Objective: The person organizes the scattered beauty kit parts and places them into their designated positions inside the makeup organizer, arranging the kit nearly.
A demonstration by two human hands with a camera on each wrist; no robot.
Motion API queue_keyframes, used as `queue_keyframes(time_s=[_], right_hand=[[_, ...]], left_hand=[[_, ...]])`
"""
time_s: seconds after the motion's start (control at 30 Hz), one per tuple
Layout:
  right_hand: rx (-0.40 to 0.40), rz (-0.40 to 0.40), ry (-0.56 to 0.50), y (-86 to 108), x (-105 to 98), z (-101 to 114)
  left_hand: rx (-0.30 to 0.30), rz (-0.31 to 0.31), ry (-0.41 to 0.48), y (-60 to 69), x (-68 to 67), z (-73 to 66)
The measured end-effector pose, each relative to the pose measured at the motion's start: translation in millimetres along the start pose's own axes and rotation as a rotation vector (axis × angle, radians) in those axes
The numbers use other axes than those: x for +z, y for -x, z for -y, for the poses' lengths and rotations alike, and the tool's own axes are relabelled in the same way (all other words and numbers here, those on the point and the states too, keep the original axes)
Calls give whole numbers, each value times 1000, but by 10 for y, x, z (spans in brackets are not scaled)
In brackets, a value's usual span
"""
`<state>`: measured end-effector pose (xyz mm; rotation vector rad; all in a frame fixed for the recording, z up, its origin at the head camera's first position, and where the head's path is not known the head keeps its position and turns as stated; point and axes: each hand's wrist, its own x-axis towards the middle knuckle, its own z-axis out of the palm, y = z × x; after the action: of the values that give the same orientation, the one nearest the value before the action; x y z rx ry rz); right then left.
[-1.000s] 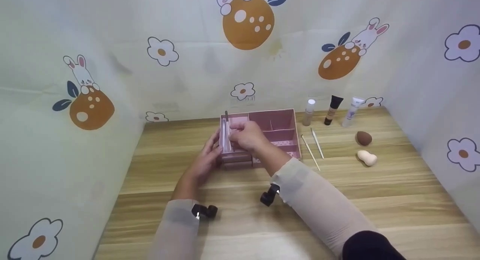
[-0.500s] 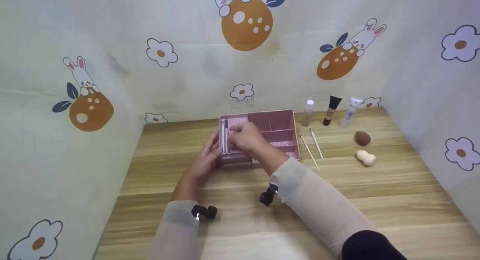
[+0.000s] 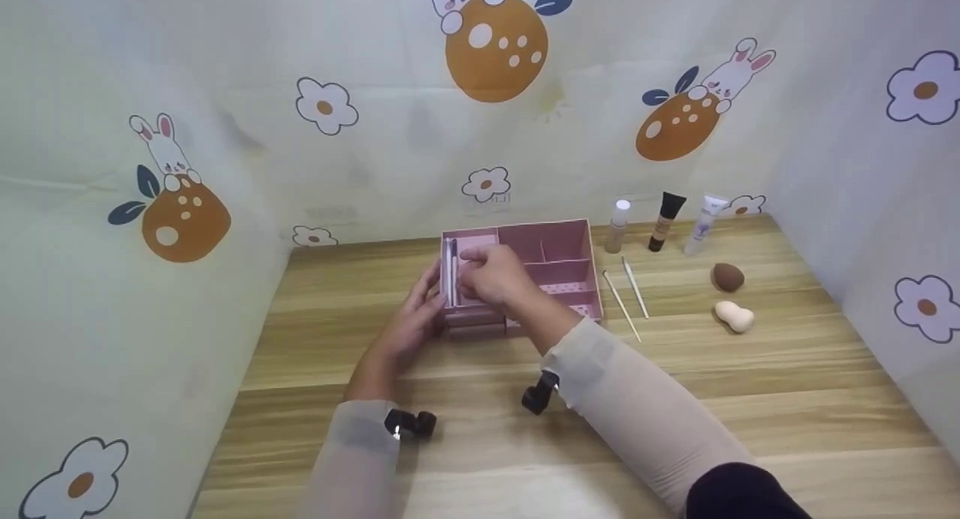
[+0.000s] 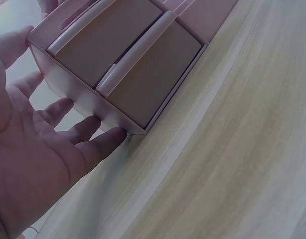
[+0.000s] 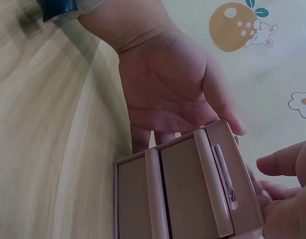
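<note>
A pink makeup organizer (image 3: pixel 564 238) with several compartments and two drawer fronts (image 4: pixel 151 67) stands at the back of the table. My left hand (image 3: pixel 411 325) rests along its left side; in the left wrist view the fingers lie nearly straight on the wall, with the thumb at the upper edge. My right hand (image 3: pixel 496 275) reaches into the upper left tray, fingers bent. A dark-tipped makeup brush (image 3: pixel 454 250) lies lengthwise there beside a pale slim stick (image 3: pixel 448 271). The right fingertips are hidden behind the organizer's edge, so what they hold is unclear.
Right of the organizer lie two thin pale sticks (image 3: pixel 621 305). Behind them stand a white-capped bottle (image 3: pixel 617 226), a black-capped tube (image 3: pixel 665 223) and a white tube (image 3: pixel 703 226). Two makeup sponges, one brown (image 3: pixel 727 277) and one cream (image 3: pixel 733 316), lie farther right.
The brush, whose dark end stuck up above the tray's back edge, has come down flat into the tray beside the pale stick. Both hands have stayed nearly in place.
</note>
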<state>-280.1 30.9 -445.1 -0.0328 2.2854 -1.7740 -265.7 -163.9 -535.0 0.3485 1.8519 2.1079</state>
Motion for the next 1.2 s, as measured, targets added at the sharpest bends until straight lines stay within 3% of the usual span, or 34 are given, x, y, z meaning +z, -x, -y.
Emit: queue_keyframes(time_s=[0.37,0.6,0.8,1.2], right_hand=[[-47,113,-54,78,-27,-51],[-65,139,-92,210,-13,-89],[-51,111,-146,270,-17,-123],[-35,73,-244,412,-468,-232]], left_hand=[[-10,4,-23,8,12,-3],[5,35,-14,8,12,-1],[11,30,-35,2,2,-9],[5,4,-66,15,-10,-2]])
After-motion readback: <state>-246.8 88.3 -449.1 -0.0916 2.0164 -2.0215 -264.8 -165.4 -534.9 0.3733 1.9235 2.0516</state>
